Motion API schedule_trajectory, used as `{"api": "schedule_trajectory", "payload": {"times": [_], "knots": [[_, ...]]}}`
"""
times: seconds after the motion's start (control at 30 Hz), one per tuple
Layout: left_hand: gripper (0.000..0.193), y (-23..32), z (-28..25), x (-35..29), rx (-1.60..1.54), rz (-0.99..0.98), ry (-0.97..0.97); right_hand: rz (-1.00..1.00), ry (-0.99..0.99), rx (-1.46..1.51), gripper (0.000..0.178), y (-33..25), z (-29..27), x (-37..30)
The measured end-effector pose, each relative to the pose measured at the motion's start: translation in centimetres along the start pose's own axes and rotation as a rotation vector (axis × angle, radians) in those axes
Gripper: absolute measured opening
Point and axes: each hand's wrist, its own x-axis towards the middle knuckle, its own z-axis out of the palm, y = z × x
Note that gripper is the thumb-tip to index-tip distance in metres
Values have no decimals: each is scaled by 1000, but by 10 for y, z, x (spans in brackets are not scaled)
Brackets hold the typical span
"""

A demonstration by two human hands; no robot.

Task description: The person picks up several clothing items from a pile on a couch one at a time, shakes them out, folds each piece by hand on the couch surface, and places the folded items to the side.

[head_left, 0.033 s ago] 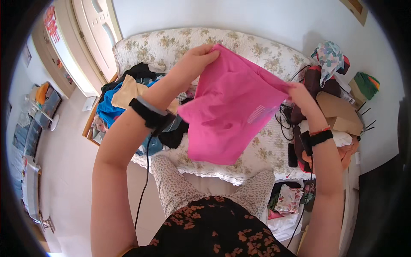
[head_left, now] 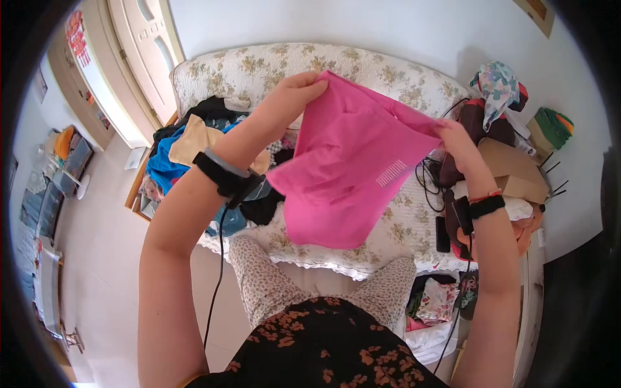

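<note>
A bright pink garment (head_left: 349, 161) hangs stretched between my two hands above the sofa. It is smooth and stretchy-looking, with a small pale striped print low on its right side; its exact cut cannot be made out. My left hand (head_left: 304, 87) pinches the upper left corner, thumb on top. At the upper right corner my right hand (head_left: 456, 139) grips the edge, higher up the sofa's right side. Between the hands the top edge slants down to the right, and a pointed fold sticks out on the left.
A floral quilted cover lies over the sofa (head_left: 252, 61). Left of me is a heap of mixed clothes (head_left: 171, 161). On the right lie dark bags, a cardboard box (head_left: 514, 171), cables and a black phone-like object (head_left: 442, 234). A bin of folded clothes (head_left: 430, 336) stands below.
The pink garment has swung slightly, and its striped print shows flatter and clearer. My left hand is a little lower; my right hand has shifted slightly up and right.
</note>
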Motion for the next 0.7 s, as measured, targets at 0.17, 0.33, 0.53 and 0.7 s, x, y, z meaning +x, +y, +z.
{"api": "schedule_trajectory", "payload": {"times": [0.17, 0.33, 0.53, 0.7], "knots": [[28, -8, -8, -8, -117, -19, -27, -98, -68, 102, 24, -39, 14, -13], [27, -15, 6, 7, -42, 52, -62, -21, -221, 197, 24, -36, 26, -17], [25, -18, 27, 13, -111, 12, -124, -201, -366, -74, 31, -46, 69, -36], [21, -26, 55, 20, -57, -38, -233, -21, -491, 12, 30, -43, 92, -37]]}}
